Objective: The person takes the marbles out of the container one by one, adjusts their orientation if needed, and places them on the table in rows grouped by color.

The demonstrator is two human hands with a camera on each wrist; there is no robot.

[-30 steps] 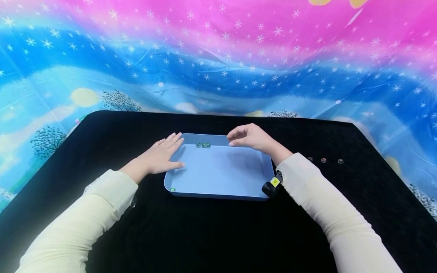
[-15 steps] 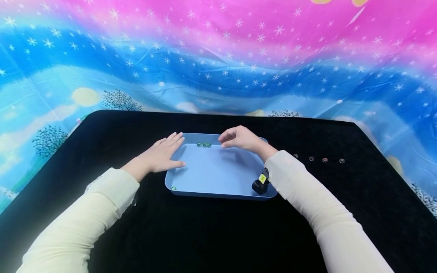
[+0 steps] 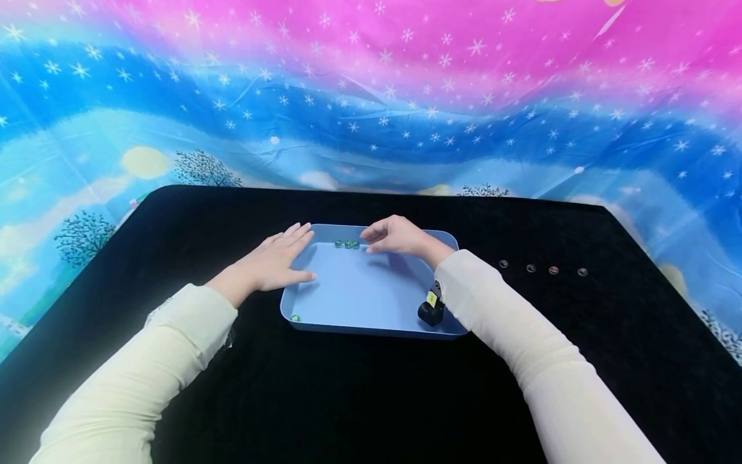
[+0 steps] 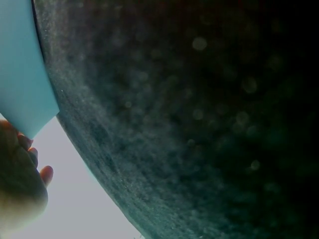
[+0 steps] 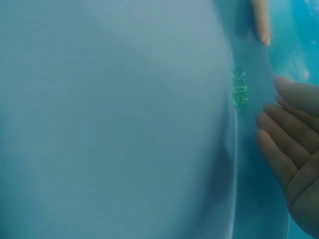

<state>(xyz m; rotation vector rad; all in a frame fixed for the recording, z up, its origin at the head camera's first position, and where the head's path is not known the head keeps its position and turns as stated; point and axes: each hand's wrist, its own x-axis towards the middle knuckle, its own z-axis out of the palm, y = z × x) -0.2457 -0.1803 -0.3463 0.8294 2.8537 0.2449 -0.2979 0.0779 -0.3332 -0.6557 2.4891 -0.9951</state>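
- Left hand [image 3: 268,265] lay empty, spread over the tray [image 3: 371,290].
- Right hand [image 3: 400,236], its wrist view showed, held nothing, near three marbles [image 3: 348,245] inside.
- Only the head view showed the near-left marble [image 3: 296,318].

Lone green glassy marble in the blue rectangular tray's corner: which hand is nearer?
Left. The left hand is beyond the marble, at the left rim of the tray; the right hand is farther off, over its far side.
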